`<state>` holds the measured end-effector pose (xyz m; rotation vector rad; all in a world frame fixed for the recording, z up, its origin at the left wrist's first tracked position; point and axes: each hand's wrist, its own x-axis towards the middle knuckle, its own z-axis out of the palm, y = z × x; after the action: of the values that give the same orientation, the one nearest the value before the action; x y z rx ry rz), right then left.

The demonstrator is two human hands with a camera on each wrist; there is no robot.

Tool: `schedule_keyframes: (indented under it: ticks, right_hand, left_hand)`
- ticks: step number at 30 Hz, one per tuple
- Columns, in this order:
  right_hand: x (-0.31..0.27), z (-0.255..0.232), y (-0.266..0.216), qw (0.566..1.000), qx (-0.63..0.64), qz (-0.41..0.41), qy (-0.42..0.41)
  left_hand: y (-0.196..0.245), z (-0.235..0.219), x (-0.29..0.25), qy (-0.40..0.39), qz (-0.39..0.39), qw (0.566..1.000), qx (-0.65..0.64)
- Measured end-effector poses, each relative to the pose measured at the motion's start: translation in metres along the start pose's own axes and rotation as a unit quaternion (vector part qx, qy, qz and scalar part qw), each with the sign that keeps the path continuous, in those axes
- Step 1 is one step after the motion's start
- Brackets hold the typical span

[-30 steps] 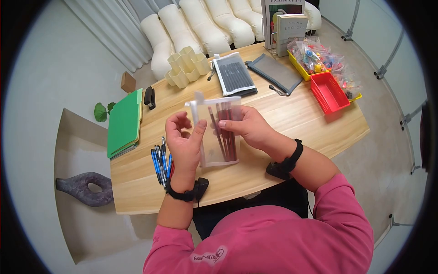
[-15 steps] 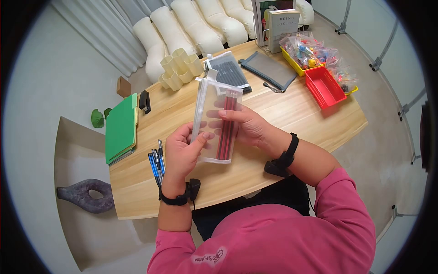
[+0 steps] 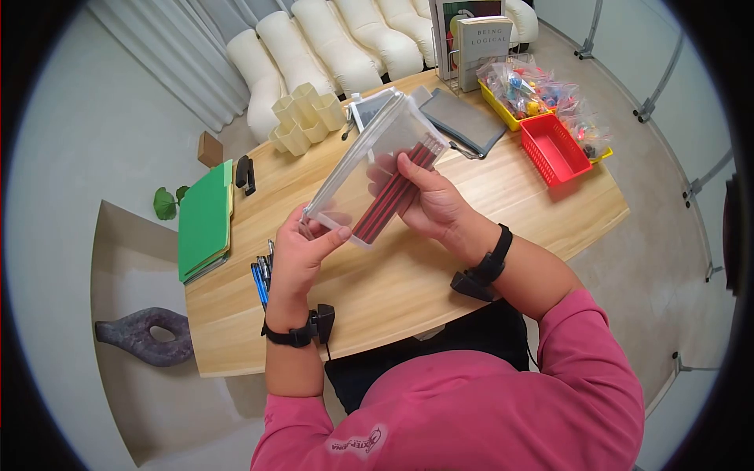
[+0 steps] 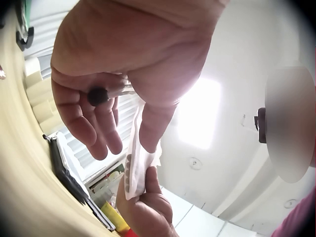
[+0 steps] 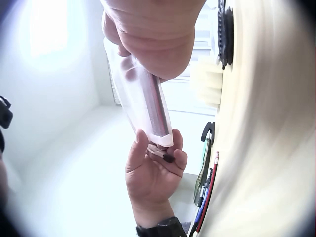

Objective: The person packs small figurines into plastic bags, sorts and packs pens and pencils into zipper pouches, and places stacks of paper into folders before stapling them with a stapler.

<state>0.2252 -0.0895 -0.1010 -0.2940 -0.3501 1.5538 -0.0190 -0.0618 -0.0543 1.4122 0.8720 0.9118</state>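
Note:
A translucent white zip pencil pouch (image 3: 345, 196) is held tilted above the table, its zip edge toward the upper left. Red-and-black striped pencils (image 3: 385, 208) lie inside along its lower right side. My right hand (image 3: 441, 210) grips the pouch around the pencils, thumb in front and fingers behind. At the zip edge's lower end, my left hand (image 3: 295, 263) pinches the pouch corner, thumb in front. A black bead (image 4: 98, 96) on the zip pull hangs by the left fingers in the left wrist view.
Blue and black pens (image 3: 261, 279) and a red pencil (image 5: 210, 187) lie at the left. Green folders (image 3: 206, 224), a stapler (image 3: 245, 175) and a cream hexagonal holder (image 3: 306, 118) stand beyond. A grey pouch (image 3: 463, 118), red basket (image 3: 554, 149) and books (image 3: 483, 51) are farther right.
The pouch has risen and tilted to the right, away from upright. My left hand has moved from its side to the lower zip corner; the right hand keeps its grip.

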Motion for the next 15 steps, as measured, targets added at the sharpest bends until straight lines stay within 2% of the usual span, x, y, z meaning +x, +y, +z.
schedule_keyframes:
  ticks: [1, 5, 8, 10, 15]
  right_hand:
    - [0.0, 0.001, -0.001, 1.0, 0.004, -0.005, -0.012]
    - [-0.002, 0.004, -0.006, 1.0, 0.028, 0.009, -0.007]
    - [-0.001, 0.002, -0.009, 1.0, -0.005, 0.001, 0.013]
    - [0.003, -0.008, -0.009, 0.998, 0.04, 0.03, -0.023]
    - [0.004, -0.011, -0.003, 1.0, -0.002, 0.008, 0.001]
  left_hand:
    - [-0.004, -0.004, 0.001, -0.028, -0.007, 0.999, 0.022]
    - [0.005, 0.0, -0.004, -0.009, -0.025, 0.998, 0.048]
    - [0.006, 0.003, -0.005, 0.015, -0.014, 0.999, 0.039]
    - [0.004, 0.003, -0.004, 0.02, 0.013, 0.999, 0.034]
    - [0.0, 0.0, -0.003, 0.038, 0.022, 0.998, 0.035]
